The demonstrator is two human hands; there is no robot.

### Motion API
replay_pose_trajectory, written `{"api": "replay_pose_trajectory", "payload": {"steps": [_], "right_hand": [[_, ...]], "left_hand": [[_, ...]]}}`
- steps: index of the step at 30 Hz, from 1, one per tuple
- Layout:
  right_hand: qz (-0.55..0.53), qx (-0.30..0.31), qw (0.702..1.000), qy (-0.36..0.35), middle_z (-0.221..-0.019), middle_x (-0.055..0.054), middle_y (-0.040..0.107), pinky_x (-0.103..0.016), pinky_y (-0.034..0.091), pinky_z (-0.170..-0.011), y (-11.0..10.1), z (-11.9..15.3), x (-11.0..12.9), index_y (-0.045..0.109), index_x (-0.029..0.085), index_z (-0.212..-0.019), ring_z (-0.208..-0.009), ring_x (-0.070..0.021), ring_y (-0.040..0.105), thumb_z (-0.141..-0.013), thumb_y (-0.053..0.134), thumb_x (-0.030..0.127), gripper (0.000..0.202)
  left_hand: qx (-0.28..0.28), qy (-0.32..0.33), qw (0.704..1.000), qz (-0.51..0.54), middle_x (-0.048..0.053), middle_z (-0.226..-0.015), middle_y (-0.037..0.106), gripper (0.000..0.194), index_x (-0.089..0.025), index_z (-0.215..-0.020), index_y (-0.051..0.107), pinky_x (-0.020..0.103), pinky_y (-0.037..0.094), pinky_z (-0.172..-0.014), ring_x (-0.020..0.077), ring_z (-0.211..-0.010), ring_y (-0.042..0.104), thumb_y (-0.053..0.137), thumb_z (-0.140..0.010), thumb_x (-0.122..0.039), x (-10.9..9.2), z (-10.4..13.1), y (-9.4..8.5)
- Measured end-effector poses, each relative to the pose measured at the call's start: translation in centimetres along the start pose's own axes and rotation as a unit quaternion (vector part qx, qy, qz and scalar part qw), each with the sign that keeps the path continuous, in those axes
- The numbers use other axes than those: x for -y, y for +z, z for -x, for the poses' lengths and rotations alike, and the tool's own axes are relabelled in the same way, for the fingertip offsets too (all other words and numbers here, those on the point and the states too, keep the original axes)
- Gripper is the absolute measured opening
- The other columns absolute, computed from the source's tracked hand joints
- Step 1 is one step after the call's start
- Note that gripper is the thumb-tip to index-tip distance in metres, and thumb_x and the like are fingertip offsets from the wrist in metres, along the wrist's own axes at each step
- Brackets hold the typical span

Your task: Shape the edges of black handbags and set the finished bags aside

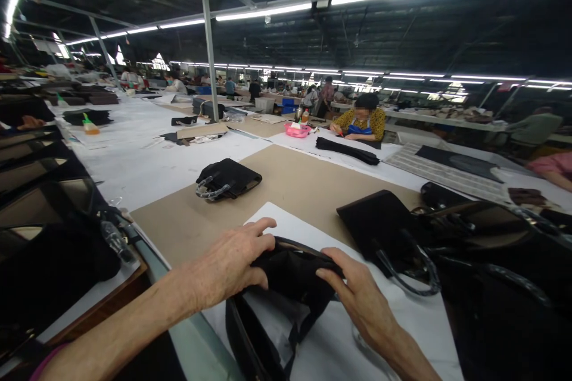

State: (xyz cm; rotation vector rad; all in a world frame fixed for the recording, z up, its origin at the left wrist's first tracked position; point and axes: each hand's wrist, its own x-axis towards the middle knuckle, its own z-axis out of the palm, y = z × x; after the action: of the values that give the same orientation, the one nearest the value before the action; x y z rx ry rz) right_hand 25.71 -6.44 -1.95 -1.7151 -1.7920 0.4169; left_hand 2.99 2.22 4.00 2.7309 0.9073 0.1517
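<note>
A black bag piece (292, 274) is held up between my two hands over white paper (402, 315) at the table's near edge. My left hand (239, 259) grips its left side, thumb low and some fingers over the top edge. On the right side, my right hand (353, 283) pinches the rim between thumb and fingers. Below hangs another black part with a long opening (250, 339), joined by dark strips. Its lower end runs out of the frame.
Beyond my hands lies a folded black bag (236, 177) with wrapped handles. Black bags (379, 220) crowd the right, and more stand in a row (49, 250) at the left. A person in a yellow patterned top (378, 122) sits across the table beside a pink basket (297, 129).
</note>
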Motion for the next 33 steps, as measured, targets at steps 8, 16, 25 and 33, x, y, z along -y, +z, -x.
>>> {"api": "replay_pose_trajectory", "payload": {"steps": [8,16,25,33], "right_hand": [[-0.057,-0.019,0.998,-0.014,-0.086,0.000,0.062,-0.026,0.041,-0.071,-0.1,-0.3,0.4,0.059,0.021,-0.090,-0.079,-0.0158,0.055,-0.080,0.051,0.030,0.016],[-0.036,-0.044,0.998,0.017,-0.076,0.002,0.065,-0.024,0.043,-0.067,0.2,-0.8,0.3,0.064,0.022,-0.086,-0.070,-0.0148,0.058,-0.084,0.045,0.035,0.023],[0.140,-0.168,0.968,-0.119,-0.105,-0.008,0.060,-0.031,0.048,-0.072,1.9,-0.8,-1.2,0.057,0.021,-0.101,-0.085,-0.0189,0.059,-0.087,0.041,0.032,0.024],[0.234,-0.191,0.931,-0.203,-0.088,-0.010,0.062,-0.038,0.045,-0.074,2.1,-1.2,-0.6,0.057,0.013,-0.099,-0.082,-0.0229,0.056,-0.084,0.049,0.035,0.028]], "left_hand": [[-0.016,-0.017,1.000,-0.019,-0.002,-0.115,0.052,0.013,-0.020,-0.070,0.057,0.026,0.038,-0.065,0.0158,-0.080,0.057,0.050,-0.080,-0.025,0.2,-1.4,0.8],[-0.059,-0.041,0.983,0.166,-0.002,-0.089,0.055,0.020,-0.016,-0.059,0.044,0.022,0.036,-0.067,0.0105,-0.073,0.051,0.042,-0.080,-0.017,0.1,-0.7,0.6],[-0.088,-0.003,0.982,0.168,-0.002,-0.083,0.054,0.019,-0.016,-0.056,0.038,0.020,0.034,-0.062,0.0086,-0.067,0.047,0.044,-0.074,-0.010,0.6,-0.9,0.9],[-0.102,-0.068,0.986,0.115,-0.003,-0.065,0.052,0.016,-0.018,-0.062,0.043,0.022,0.033,-0.060,0.0103,-0.061,0.047,0.048,-0.077,-0.020,1.3,-1.0,2.0]]}}
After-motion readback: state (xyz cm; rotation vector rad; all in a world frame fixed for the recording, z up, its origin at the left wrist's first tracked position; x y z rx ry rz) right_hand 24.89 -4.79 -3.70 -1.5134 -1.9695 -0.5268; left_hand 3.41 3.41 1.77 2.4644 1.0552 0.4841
